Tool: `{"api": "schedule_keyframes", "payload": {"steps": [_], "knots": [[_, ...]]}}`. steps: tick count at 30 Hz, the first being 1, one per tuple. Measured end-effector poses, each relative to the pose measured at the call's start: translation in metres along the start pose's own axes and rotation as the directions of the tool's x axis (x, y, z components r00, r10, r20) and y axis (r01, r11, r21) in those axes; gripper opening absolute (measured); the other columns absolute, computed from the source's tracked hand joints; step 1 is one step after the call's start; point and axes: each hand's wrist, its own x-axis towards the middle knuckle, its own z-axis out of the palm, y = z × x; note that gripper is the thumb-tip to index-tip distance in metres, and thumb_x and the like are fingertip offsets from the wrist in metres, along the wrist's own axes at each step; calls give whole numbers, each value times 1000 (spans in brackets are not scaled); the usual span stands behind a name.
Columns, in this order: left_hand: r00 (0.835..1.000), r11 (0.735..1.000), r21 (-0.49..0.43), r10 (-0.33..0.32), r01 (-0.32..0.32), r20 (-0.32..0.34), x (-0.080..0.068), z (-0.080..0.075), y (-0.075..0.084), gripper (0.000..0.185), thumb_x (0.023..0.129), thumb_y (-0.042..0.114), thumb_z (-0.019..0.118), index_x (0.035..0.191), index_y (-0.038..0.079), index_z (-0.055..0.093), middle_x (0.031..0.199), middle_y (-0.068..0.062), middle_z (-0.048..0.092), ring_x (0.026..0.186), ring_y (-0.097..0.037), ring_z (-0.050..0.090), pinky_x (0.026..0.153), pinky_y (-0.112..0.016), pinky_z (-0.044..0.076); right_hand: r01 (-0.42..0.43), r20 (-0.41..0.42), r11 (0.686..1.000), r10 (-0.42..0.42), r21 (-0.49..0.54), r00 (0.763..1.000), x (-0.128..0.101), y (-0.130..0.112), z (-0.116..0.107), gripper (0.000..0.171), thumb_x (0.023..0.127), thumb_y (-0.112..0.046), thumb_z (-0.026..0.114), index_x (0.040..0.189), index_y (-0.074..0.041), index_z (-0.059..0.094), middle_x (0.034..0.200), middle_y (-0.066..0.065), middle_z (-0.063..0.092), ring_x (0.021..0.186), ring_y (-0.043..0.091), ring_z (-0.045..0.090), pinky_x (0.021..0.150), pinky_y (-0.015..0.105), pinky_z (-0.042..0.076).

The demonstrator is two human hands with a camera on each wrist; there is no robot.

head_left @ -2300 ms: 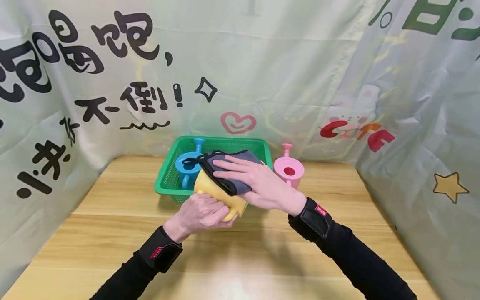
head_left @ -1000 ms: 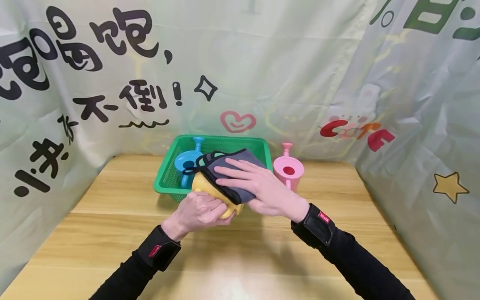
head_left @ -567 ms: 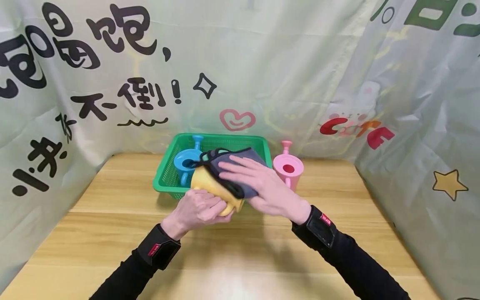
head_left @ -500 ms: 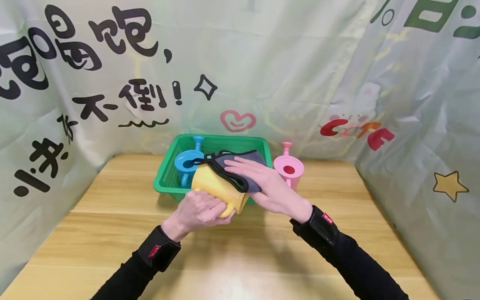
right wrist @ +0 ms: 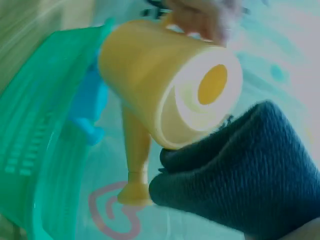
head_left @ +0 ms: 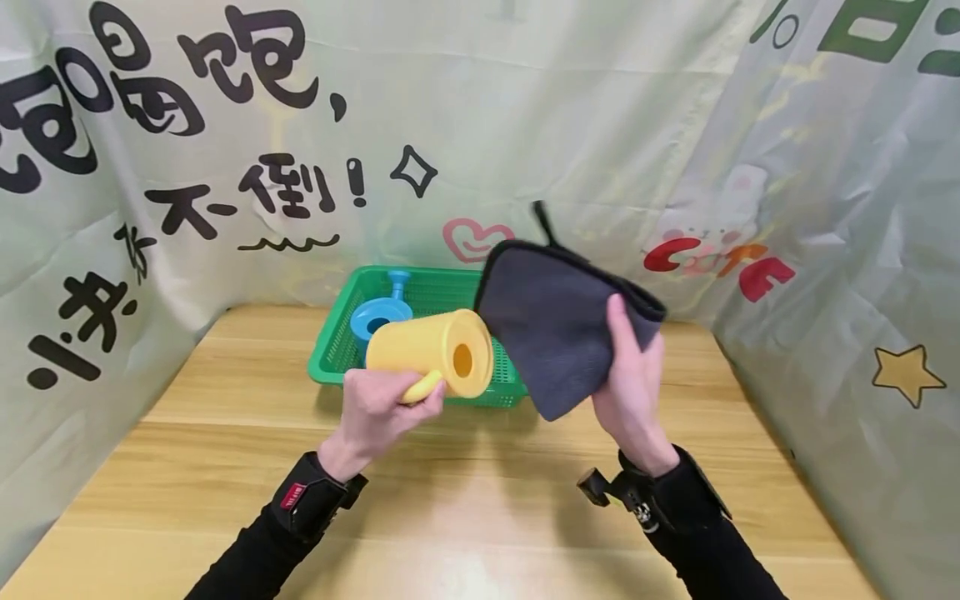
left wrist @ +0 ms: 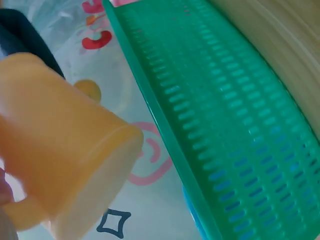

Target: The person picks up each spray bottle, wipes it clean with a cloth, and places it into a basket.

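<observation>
My left hand [head_left: 382, 408] grips a yellow toy watering can [head_left: 412, 343] by its handle. The can is tipped on its side above the table, its top with a round hole turned to the right. In the right wrist view its spout [right wrist: 136, 150] points down the frame. Just right of the can, my right hand [head_left: 633, 392] holds a folded dark grey cloth [head_left: 555, 325] with black edging and a loop, thumb pressed on its face. In the right wrist view the cloth is close to the can's rim; I cannot tell whether they touch.
Behind the can stands a green perforated basket [head_left: 330, 354] with a blue watering can [head_left: 381, 313] in it. The cloth blocks the area to the basket's right. A printed fabric backdrop [head_left: 600, 125] encloses the wooden table [head_left: 247, 467] at the back and sides.
My right hand has lifted the cloth off the yellow can and moved it right, now turned upright. The can has rolled so its holed top shows. The pink watering can is now hidden.
</observation>
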Motion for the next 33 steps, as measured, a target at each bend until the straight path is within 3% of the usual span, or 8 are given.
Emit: {"api": "schedule_keyframes", "payload": {"steps": [4,11,13,17,20,26,29,33], "knots": [[989,990,-70,-129,123,-78,4,0,1,47,97,32,59,54,15,48,45,6,41,37,-3,36,40,-13,26,-10,-128,991,27,132,991,-7,-7,-13,31,102,-23,57,129,-8,52,118,5,63,107,18,64,94,31,55],[956,976,-124,-201,177,-215,14,16,18,48,98,29,62,57,6,54,46,1,46,37,-7,39,39,-15,28,-86,-120,983,106,164,987,-37,16,-17,38,106,-25,50,139,-8,49,127,4,64,114,17,65,96,31,55],[952,978,-118,-194,170,-237,15,25,25,47,98,28,61,57,6,54,46,1,46,36,-7,40,38,-15,30,-144,-101,976,161,162,982,-45,27,-12,38,107,-26,47,141,-10,49,128,2,65,114,15,66,97,31,55],[967,991,-81,-121,106,-223,12,44,42,44,97,25,61,57,11,51,45,4,45,36,-7,41,38,-16,32,-231,-58,960,243,157,968,-56,46,-1,39,109,-31,41,143,-13,45,134,0,61,119,12,64,101,33,54],[979,999,-37,-44,38,-198,8,54,52,43,96,24,60,57,14,45,45,7,40,36,-6,37,38,-16,29,-229,-65,956,245,185,967,-57,55,6,41,110,-33,37,144,-12,43,138,2,57,124,13,61,105,32,51],[982,998,28,60,-56,-181,4,63,59,43,96,26,58,58,16,40,45,9,36,36,-5,34,38,-16,24,-270,-95,931,300,244,949,-53,60,10,42,111,-35,32,145,-12,44,137,0,57,122,13,59,106,28,50],[984,998,18,62,-59,-169,1,66,59,43,98,27,55,58,16,41,45,9,36,35,-5,36,38,-16,24,-288,-85,917,321,275,943,-56,59,10,43,111,-35,29,146,-13,43,138,-1,55,123,12,58,107,28,49],[989,1000,14,6,-4,-148,-2,66,56,45,101,28,50,58,14,43,46,7,37,35,-8,38,37,-20,26,-300,-39,910,324,286,945,-64,58,14,44,111,-34,28,148,-14,38,141,-2,53,126,13,56,110,28,47]]}}
